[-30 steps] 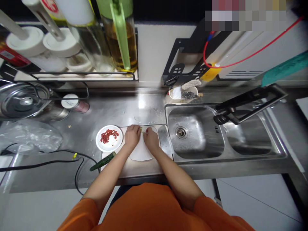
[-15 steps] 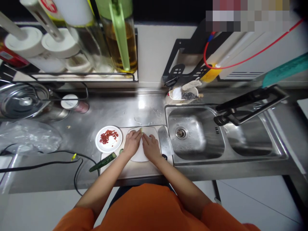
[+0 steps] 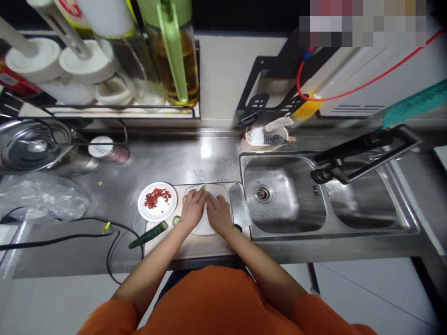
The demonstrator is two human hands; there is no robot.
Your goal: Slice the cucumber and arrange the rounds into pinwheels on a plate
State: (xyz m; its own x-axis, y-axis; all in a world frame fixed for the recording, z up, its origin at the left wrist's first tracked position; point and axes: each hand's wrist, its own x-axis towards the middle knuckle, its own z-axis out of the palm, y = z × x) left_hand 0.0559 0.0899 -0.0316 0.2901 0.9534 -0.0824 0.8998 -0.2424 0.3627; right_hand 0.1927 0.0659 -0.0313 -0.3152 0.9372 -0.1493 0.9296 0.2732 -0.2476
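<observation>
My left hand and my right hand rest close together on a white plate that lies on a pale cutting board. Their fingertips meet near a small green vegetable piece at the plate's far rim. Both hands have their fingers curled and pressed down; what lies under them is hidden. A cucumber lies at the board's left edge, with a cut slice beside my left wrist. A knife blade lies to the right of my right hand.
A small white plate of red pieces sits left of the board. The steel sink with a black faucet is to the right. Black cables, a plastic bag, a pot lid and a bottle rack stand to the left.
Both hands have drawn back from the plate's far rim towards me, uncovering the green piece there. In the last half second they have barely moved.
</observation>
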